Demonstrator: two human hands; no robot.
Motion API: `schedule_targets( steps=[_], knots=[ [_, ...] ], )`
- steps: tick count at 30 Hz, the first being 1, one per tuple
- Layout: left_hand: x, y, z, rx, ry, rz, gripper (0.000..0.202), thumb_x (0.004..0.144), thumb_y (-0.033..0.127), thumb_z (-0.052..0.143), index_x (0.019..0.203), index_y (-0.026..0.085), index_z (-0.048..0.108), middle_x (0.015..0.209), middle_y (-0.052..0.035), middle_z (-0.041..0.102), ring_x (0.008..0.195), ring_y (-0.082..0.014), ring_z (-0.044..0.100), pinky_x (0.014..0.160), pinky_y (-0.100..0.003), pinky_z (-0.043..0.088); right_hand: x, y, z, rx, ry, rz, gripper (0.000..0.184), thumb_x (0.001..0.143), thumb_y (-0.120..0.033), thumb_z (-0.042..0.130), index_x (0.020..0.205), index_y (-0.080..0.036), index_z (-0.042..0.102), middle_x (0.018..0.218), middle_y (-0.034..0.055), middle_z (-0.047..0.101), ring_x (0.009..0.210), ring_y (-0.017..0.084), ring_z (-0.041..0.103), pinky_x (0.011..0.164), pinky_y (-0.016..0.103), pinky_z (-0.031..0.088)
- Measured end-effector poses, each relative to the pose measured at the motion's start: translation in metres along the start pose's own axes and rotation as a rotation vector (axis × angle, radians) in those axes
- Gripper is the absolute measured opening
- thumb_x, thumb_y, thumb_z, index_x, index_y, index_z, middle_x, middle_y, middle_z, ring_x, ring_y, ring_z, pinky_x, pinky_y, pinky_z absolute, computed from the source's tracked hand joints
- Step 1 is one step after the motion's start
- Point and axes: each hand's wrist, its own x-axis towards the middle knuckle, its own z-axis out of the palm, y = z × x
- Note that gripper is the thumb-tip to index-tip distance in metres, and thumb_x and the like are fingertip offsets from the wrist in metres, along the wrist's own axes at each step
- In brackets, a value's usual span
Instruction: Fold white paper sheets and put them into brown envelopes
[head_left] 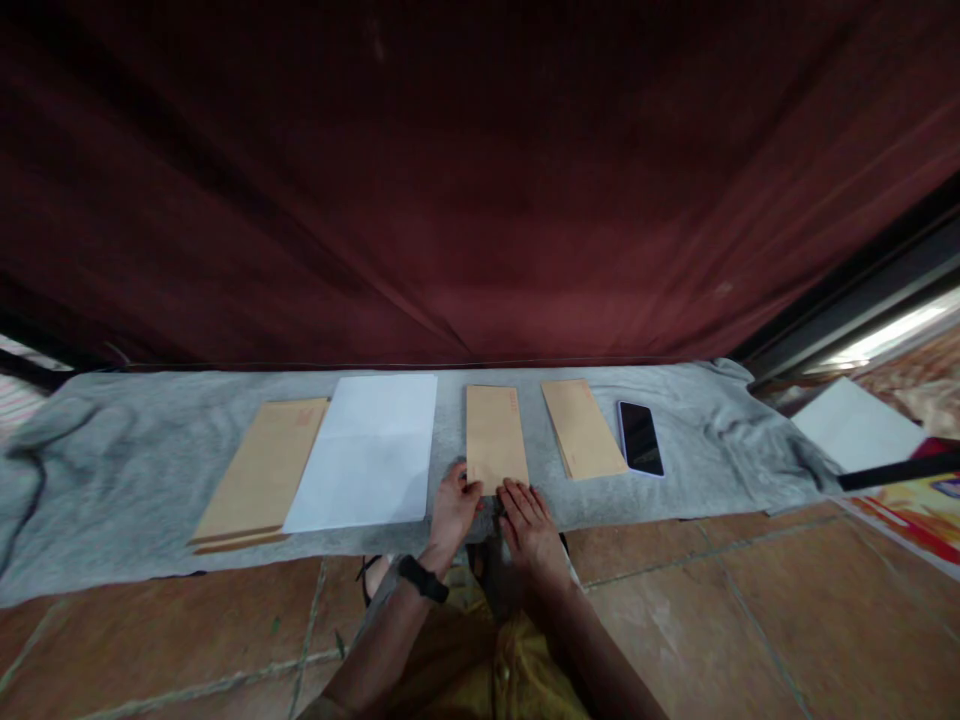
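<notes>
A brown paper envelope (495, 435) with small red print lies upright in front of me on the grey cloth. My left hand (454, 508) pinches its near left corner, the thumb on top and the fingers curled at the edge. At the near right corner, my right hand (529, 525) rests with fingers stretched out flat, their tips touching the paper. White sheets (367, 450) lie to the left, partly over a stack of larger brown envelopes (262, 465). More small brown envelopes (585, 428) lie slightly fanned and tilted on the right.
A phone (640, 438) with a dark screen lies right of the small envelopes. The grey cloth (705, 440) covers a long narrow surface backed by a dark red curtain (480, 220). Beyond its right end are a white sheet (859, 425) and a dark bar (900, 470). Below is tiled floor (675, 620).
</notes>
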Motion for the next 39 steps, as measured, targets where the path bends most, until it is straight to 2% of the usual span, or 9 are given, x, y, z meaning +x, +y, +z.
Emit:
schedule_targets(
  steps=[3,7,9,13,17,21,31,35,39],
  knots=[
    [-0.011,-0.002,-0.003,0.169,0.089,0.114,0.041,0.082,0.023,0.061,0.122,0.016,0.060,0.069,0.0004,0.066,0.056,-0.0168,0.062,0.057,-0.028,0.049,-0.002,0.000,0.002,-0.015,-0.011,0.005,0.049,0.101,-0.021,0.042,0.149,-0.017,0.047,0.150,0.0096,0.053,0.140,0.022,0.047,0.120,0.045,0.035],
    [-0.035,-0.005,-0.006,0.521,0.202,0.418,0.035,0.096,0.025,0.047,0.128,0.018,0.060,0.104,-0.0113,0.069,0.095,-0.0256,0.068,0.086,-0.040,0.054,-0.002,0.000,0.001,-0.011,-0.015,0.007,0.051,0.100,-0.019,0.042,0.151,-0.019,0.045,0.152,0.0083,0.051,0.141,0.022,0.047,0.121,0.045,0.034],
    [-0.046,-0.009,-0.004,0.650,0.150,0.564,0.036,0.099,0.022,0.040,0.127,0.019,0.061,0.117,-0.0130,0.067,0.111,-0.0266,0.064,0.099,-0.044,0.051,-0.003,0.000,0.001,-0.009,-0.019,0.011,0.052,0.099,-0.018,0.042,0.151,-0.018,0.045,0.152,0.0083,0.050,0.141,0.022,0.046,0.121,0.045,0.033],
    [-0.056,-0.021,0.004,0.838,-0.065,0.776,0.042,0.099,0.018,0.040,0.139,0.016,0.054,0.142,-0.0125,0.058,0.135,-0.0252,0.051,0.114,-0.046,0.043,-0.004,0.002,0.003,-0.004,-0.034,0.000,0.056,0.096,-0.014,0.043,0.152,-0.016,0.043,0.152,0.0097,0.050,0.143,0.023,0.044,0.122,0.046,0.032],
    [-0.053,-0.030,0.007,0.970,-0.090,0.808,0.046,0.100,0.021,0.041,0.144,0.014,0.049,0.148,-0.0144,0.054,0.141,-0.0250,0.046,0.116,-0.046,0.041,-0.007,0.005,0.005,-0.014,-0.034,-0.009,0.056,0.095,-0.012,0.042,0.151,-0.013,0.043,0.150,0.0109,0.052,0.142,0.022,0.045,0.122,0.046,0.032],
    [-0.050,-0.033,0.004,1.032,-0.101,0.836,0.047,0.100,0.026,0.042,0.146,0.017,0.048,0.148,-0.0134,0.055,0.141,-0.0249,0.047,0.114,-0.045,0.043,-0.010,0.009,0.001,-0.035,0.025,0.035,0.050,0.098,-0.015,0.043,0.148,-0.016,0.048,0.146,0.0104,0.056,0.139,0.021,0.049,0.121,0.045,0.033],
    [-0.057,-0.019,0.011,1.167,-0.107,0.809,0.055,0.095,0.028,0.057,0.148,0.024,0.046,0.151,-0.0106,0.051,0.139,-0.0294,0.047,0.113,-0.049,0.041,-0.015,0.018,-0.013,-0.032,-0.004,0.057,0.048,0.100,-0.014,0.039,0.147,-0.016,0.049,0.149,0.0097,0.054,0.139,0.022,0.048,0.120,0.046,0.035],
    [-0.055,-0.020,0.013,1.200,-0.091,0.805,0.053,0.093,0.029,0.061,0.145,0.024,0.050,0.147,-0.0121,0.054,0.133,-0.0322,0.052,0.108,-0.052,0.044,-0.009,0.024,-0.015,-0.017,-0.015,0.035,0.046,0.102,-0.019,0.040,0.147,-0.018,0.050,0.147,0.0086,0.056,0.139,0.023,0.049,0.119,0.048,0.036],
    [-0.053,-0.022,0.014,1.189,-0.073,0.821,0.048,0.095,0.031,0.059,0.142,0.024,0.054,0.149,-0.0097,0.053,0.135,-0.0313,0.049,0.109,-0.051,0.042,0.007,0.031,-0.017,-0.010,-0.064,-0.007,0.043,0.104,-0.025,0.039,0.144,-0.016,0.053,0.146,0.0089,0.057,0.138,0.023,0.049,0.119,0.047,0.036]
  ],
)
